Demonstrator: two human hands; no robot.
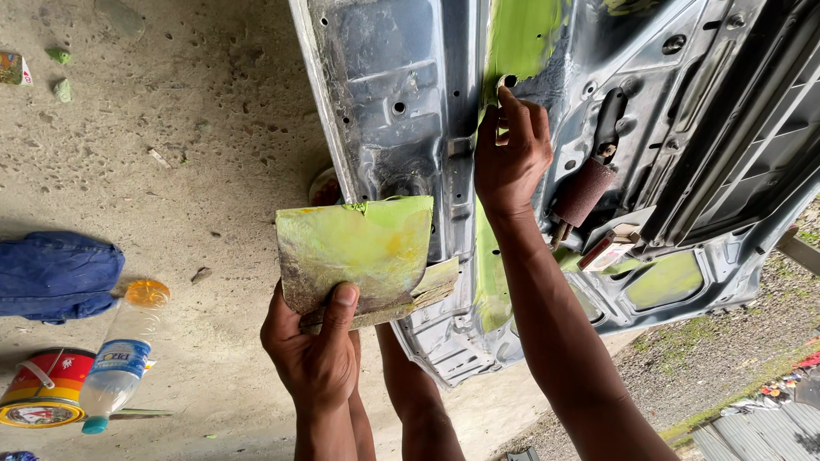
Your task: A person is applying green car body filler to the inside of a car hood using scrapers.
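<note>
Against the bare metal car door panel (401, 94), right hand (510, 154) presses its fingers (512, 107) onto a streak of yellow-green filler (521, 34), just below a small round hole. Fingers curled together on the metal; cannot tell if a thin spreader sits under them. Left hand (318, 350) is lower, closed around a flat mixing board (354, 249) smeared with the same green-yellow putty, thumb on top, a few thinner boards (427, 290) stacked under it. Board held flat, touching or just in front of the door's edge, can't say which.

More green filler patches on the door: a strip running down beside the right forearm, another in a lower cutout (670, 277). A dark red cylinder-shaped piece (581, 195) sits on the door right of the wrist, small reddish block (605, 252) below it.

Concrete floor (196, 128) to the left. On it: clear plastic bottle (120, 354) with orange cap lying tilted, its lower end over a round red-and-yellow tin (47, 388), blue cloth (55, 275) above them, well apart from the hands. Gravel and corrugated sheet (743, 431) at bottom right.
</note>
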